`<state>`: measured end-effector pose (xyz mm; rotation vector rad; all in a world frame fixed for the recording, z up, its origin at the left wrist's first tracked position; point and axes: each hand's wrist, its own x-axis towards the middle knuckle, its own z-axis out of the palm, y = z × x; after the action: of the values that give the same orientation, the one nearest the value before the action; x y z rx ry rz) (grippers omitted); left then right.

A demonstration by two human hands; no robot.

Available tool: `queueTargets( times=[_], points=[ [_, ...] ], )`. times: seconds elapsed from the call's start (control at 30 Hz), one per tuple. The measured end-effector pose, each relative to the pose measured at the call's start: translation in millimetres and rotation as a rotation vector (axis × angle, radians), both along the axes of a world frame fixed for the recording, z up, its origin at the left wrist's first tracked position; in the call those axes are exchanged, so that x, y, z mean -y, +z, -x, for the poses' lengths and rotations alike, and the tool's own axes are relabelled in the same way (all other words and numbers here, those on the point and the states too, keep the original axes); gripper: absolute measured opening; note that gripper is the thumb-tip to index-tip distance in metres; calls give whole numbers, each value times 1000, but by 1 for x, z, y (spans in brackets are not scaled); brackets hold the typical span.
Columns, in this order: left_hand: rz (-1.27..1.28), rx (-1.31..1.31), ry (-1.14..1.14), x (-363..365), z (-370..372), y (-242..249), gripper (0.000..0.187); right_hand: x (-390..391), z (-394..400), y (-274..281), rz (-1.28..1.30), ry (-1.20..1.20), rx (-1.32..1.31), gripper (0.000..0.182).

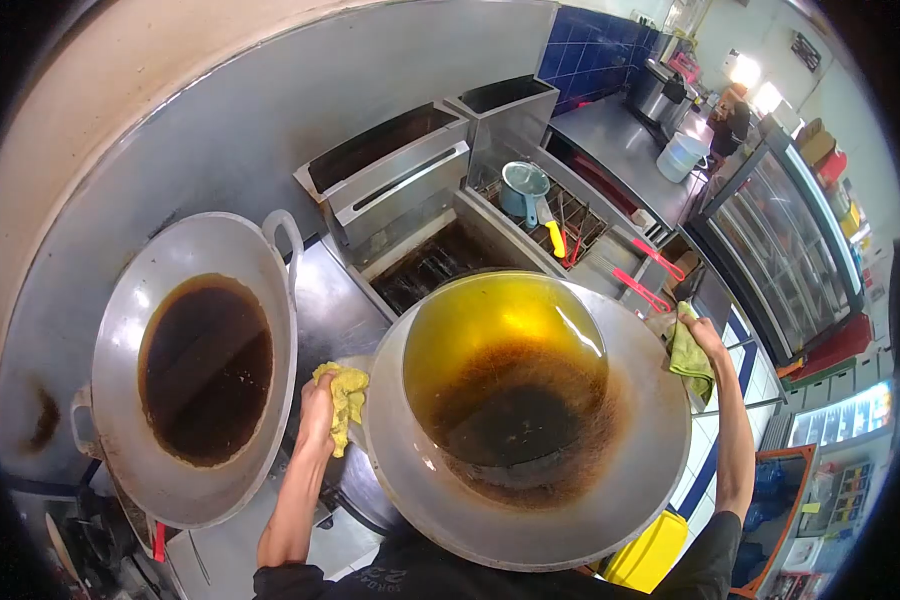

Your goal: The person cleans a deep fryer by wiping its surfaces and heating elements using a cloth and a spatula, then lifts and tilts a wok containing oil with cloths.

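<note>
A large metal wok (648, 420) fills the middle of the head view, close to my body. Clear yellow oil (510, 310) pools toward its far side over a browned, dark bottom. My left hand (315, 415) is closed round a yellow cloth (349, 395) at the wok's left handle. On the other side, my right hand (708, 337) grips a green cloth (688, 362) at the right handle. Both handles are largely hidden by the cloths. To the left stands a second wok (118, 340) holding dark brown oil (205, 370).
Beyond the wok is a grill with a dark recess (440, 262). A blue-grey pot (523, 190), a yellow-handled knife (553, 235) and red-handled tools (642, 290) lie past it. A glass display case (785, 240) stands right; a yellow bin lid (648, 555) is below.
</note>
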<state>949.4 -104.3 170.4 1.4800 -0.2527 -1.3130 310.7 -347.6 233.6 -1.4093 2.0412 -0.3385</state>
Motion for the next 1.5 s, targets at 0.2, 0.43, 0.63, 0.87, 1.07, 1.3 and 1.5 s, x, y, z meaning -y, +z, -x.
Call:
queueTargets(
  times=[0.2, 0.43, 0.63, 0.87, 1.07, 1.3, 1.5],
  points=[
    [-23, 22, 23, 4, 2, -1, 29, 12, 0, -1, -29, -3, 7, 52],
    [-15, 13, 20, 3, -1, -17, 28, 22, 5, -4, -4, 65, -75, 49],
    [-51, 8, 5, 5, -1, -14, 32, 24, -5, 5, -54, 96, -94, 48],
    [-19, -46, 4, 4, -5, -24, 33, 28, -24, 16, -60, 88, -145, 46],
    [-15, -79, -10, 4, -6, -32, 34, 34, -27, 20, -68, 133, -171, 44],
    [-24, -73, -14, 9, -4, -26, 36, 44, -16, 11, -74, 107, -127, 45],
    [-19, -83, -23, 11, -7, -38, 38, 49, -28, 17, -63, 108, -184, 47]
  ],
)
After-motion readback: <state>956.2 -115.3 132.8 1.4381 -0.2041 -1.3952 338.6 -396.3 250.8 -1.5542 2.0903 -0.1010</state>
